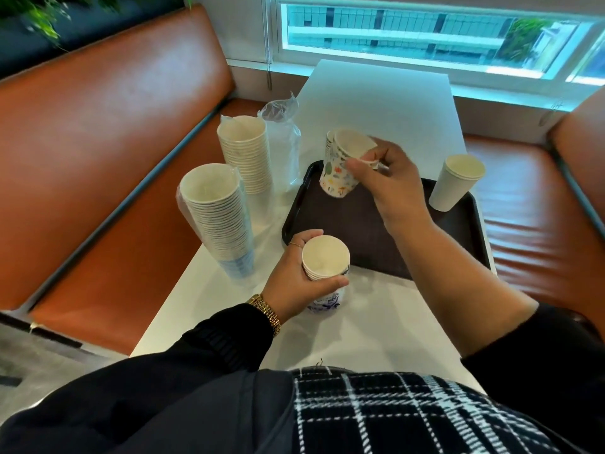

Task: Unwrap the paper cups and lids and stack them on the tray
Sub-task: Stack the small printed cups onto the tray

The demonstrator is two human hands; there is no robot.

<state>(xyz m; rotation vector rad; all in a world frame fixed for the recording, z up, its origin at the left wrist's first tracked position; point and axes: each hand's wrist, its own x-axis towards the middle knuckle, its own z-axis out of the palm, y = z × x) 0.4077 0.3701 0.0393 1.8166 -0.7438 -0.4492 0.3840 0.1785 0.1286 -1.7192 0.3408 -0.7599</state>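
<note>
My left hand [299, 276] grips a short stack of nested paper cups with blue print [325, 263], standing on the white table just in front of the dark tray [360, 231]. My right hand [383, 172] pinches the rim of a tilted cup on top of a small stack of flower-printed cups [340, 165] at the tray's far left corner. A few plain white cups [456, 183] stand nested at the tray's far right corner.
Two tall cup stacks in clear plastic sleeves [217, 217] [247, 152] stand left of the tray, with a clear wrapped pack [283, 142] behind them. Orange bench seats [108, 132] flank the white table [383, 103]; a window lies beyond.
</note>
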